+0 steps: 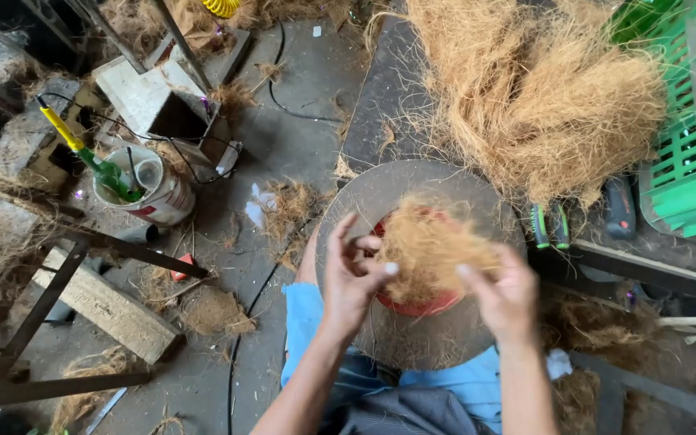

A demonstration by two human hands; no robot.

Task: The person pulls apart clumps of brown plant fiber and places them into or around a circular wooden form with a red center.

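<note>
A tuft of golden coir fibre (427,246) rests in a red bowl-shaped mould (417,306) that sits on a round brown disc (380,193) over my lap. My left hand (352,278) presses the left side of the tuft, thumb and fingers pinched on its strands. From the right, my right hand (505,294) touches the fibre with its fingers spread along the edge. Both hands are slightly blurred.
A large heap of loose coir fibre (537,89) lies on the dark bench behind the disc. A green plastic crate (690,153) stands at the right. On the floor at left are a white bucket (159,193), a wooden plank (110,310), metal bars and cables.
</note>
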